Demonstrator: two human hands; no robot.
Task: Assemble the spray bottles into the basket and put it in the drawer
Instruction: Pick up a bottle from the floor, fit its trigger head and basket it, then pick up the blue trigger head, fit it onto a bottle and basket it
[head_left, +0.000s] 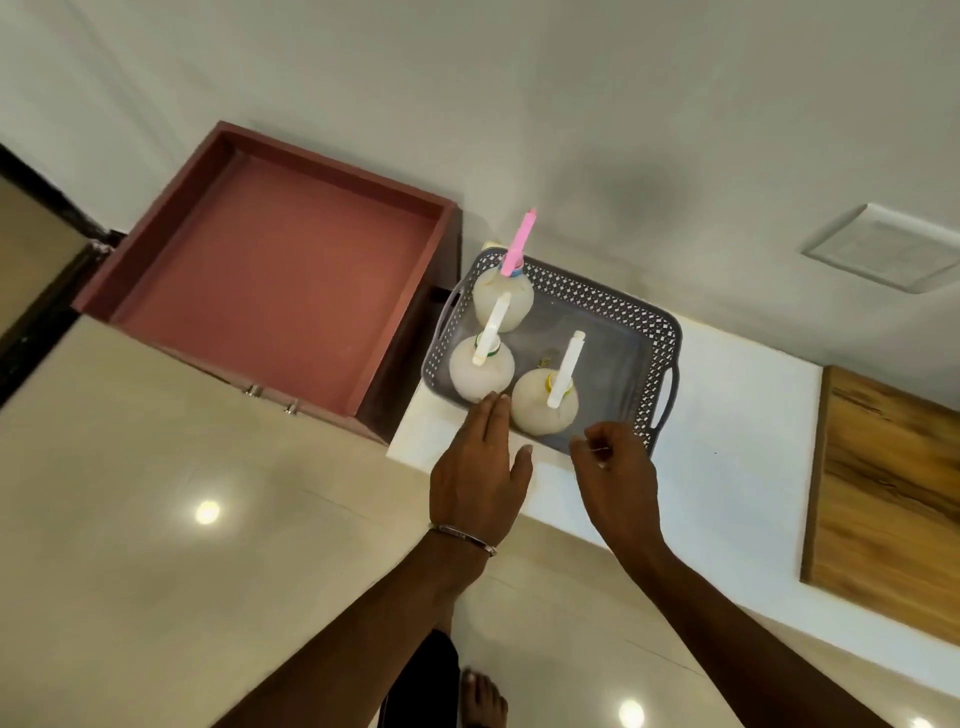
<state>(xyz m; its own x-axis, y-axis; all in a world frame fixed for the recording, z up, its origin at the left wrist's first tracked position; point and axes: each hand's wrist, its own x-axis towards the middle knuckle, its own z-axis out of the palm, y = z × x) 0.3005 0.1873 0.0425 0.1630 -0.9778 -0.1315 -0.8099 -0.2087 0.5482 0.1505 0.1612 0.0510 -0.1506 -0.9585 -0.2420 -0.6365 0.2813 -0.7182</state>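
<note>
Soft, bright; glare on floor.

A grey perforated plastic basket sits on a white countertop, holding three round translucent spray bottles. An open reddish-brown wooden drawer lies just left; a wooden board right.

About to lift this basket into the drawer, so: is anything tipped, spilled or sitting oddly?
Nothing stands out. All three spray bottles stand upright inside the grey basket, no spill shows, and the drawer is open. The basket's near edge sits close to the counter edge.
</note>
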